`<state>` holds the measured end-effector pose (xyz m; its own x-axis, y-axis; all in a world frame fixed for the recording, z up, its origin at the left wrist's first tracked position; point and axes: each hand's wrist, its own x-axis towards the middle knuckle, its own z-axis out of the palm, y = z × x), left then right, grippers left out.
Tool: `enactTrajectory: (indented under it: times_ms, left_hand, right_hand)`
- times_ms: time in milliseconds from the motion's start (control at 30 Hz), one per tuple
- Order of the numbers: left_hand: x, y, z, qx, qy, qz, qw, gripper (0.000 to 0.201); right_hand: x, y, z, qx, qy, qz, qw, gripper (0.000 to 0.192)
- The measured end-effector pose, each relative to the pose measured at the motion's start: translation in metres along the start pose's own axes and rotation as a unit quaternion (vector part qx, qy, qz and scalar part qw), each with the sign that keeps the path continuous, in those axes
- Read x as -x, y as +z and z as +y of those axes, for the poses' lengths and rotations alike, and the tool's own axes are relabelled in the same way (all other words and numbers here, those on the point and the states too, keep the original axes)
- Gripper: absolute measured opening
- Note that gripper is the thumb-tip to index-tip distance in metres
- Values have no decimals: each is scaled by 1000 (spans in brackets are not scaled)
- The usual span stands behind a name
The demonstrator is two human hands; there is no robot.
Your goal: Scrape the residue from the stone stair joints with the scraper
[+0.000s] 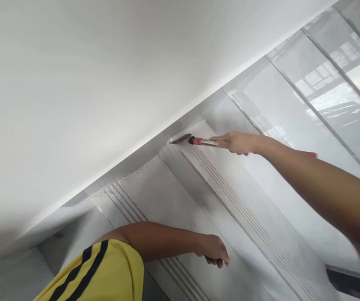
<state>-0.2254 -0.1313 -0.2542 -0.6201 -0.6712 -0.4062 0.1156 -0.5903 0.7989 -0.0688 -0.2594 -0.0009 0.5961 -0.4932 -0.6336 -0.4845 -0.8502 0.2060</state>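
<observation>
My right hand (238, 142) is closed round the handle of a scraper (206, 142) with a metal shaft and red and black fittings. Its flat dark blade points left and rests at the corner where a grooved stair tread (195, 138) meets the strip along the white wall. The red rear end of the handle shows past my forearm. My left hand (215, 250) hangs with curled fingers over the pale stone steps, lower in the view, and nothing sticks out of it.
A large white wall (104, 92) fills the upper left. A grey skirting strip (145, 146) runs along its foot, with pale crumbs on the tread (136, 175) beside it. Glossy panels with dark joints (317, 92) lie at upper right. A dark rectangle (349, 282) sits at lower right.
</observation>
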Motion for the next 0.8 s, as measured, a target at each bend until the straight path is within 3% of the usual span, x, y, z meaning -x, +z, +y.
enactTrajectory:
  times_ms: [233,367,600,800]
  left_hand:
    - [10,-14,0,33,30,2,999,9]
    - [12,-20,2,43,43,13,998,11]
    - [14,-24,5,58,55,15,997,11]
    - [10,-21,6,53,65,3,996,10]
  right_hand:
    - [4,-2,-6,3,-4,-27,1000,65]
    - [-4,-4,-11,10,-17,3,1000,66]
    - [8,9,-1,35,-32,-34,998,67]
    - [4,12,-17,25,-39,0,999,67]
